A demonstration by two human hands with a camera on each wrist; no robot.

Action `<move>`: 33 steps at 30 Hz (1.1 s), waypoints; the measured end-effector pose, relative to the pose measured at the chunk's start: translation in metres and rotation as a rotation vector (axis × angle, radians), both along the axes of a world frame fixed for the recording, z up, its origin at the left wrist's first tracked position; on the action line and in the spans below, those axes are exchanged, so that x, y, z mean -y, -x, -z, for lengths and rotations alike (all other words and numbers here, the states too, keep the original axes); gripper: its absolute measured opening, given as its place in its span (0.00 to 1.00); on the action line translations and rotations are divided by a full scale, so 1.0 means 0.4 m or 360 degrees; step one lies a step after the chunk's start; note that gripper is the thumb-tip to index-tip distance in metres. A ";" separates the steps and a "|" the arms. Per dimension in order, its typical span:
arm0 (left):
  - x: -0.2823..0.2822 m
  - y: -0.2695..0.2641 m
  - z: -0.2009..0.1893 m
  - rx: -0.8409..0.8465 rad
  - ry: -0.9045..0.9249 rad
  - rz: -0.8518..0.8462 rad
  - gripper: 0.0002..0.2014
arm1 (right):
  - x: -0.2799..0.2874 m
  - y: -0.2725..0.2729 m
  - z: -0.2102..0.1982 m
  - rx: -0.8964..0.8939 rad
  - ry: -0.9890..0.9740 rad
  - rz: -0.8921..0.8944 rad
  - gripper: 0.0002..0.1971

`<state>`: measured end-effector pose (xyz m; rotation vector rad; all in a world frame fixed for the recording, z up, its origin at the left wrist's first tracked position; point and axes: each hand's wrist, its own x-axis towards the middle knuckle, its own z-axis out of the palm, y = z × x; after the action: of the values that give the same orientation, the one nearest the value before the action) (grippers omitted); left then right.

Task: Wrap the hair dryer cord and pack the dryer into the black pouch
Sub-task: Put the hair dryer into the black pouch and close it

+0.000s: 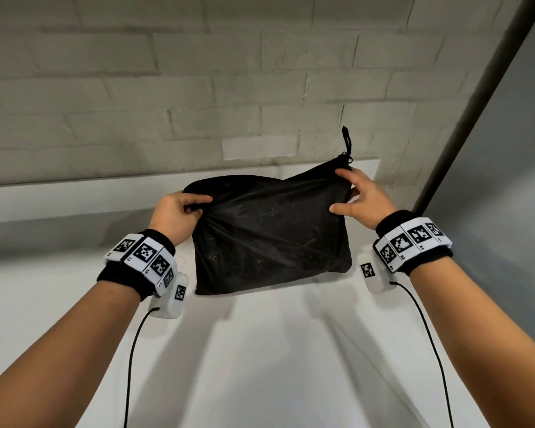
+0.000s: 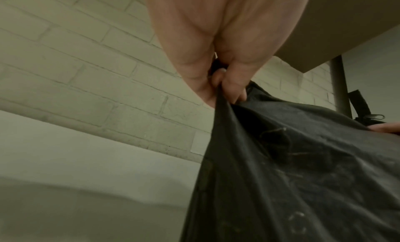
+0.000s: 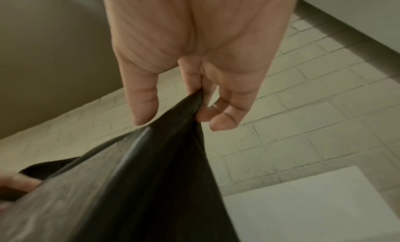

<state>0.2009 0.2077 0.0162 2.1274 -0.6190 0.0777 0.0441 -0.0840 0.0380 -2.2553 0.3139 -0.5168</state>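
The black pouch (image 1: pixel 269 233) hangs in the air above the white table (image 1: pixel 260 350), held by its two top corners. My left hand (image 1: pixel 179 214) grips the bunched fabric of the top left corner (image 2: pixel 223 98). My right hand (image 1: pixel 359 196) pinches the top right corner (image 3: pixel 192 102) between thumb and fingers, just below the zip pull (image 1: pixel 347 140), which sticks up. The pouch (image 2: pixel 303 177) bulges a little, and its contents are hidden. No hair dryer or cord shows in any view.
A pale brick wall (image 1: pixel 198 88) stands close behind the table. A dark pole (image 1: pixel 476 118) slants up at the right beside a grey panel. Black cables (image 1: pixel 133 350) trail from both wrist units over the table.
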 end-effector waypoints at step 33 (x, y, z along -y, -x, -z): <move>0.240 -0.393 0.131 -0.0564 -0.0079 0.0005 0.26 | 0.270 -0.408 0.110 -0.0896 0.0507 -0.0067 0.37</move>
<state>0.3580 0.1116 -0.0363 2.1181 -0.4170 -0.3131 0.2071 -0.1922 -0.0061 -2.6861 0.4901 0.1153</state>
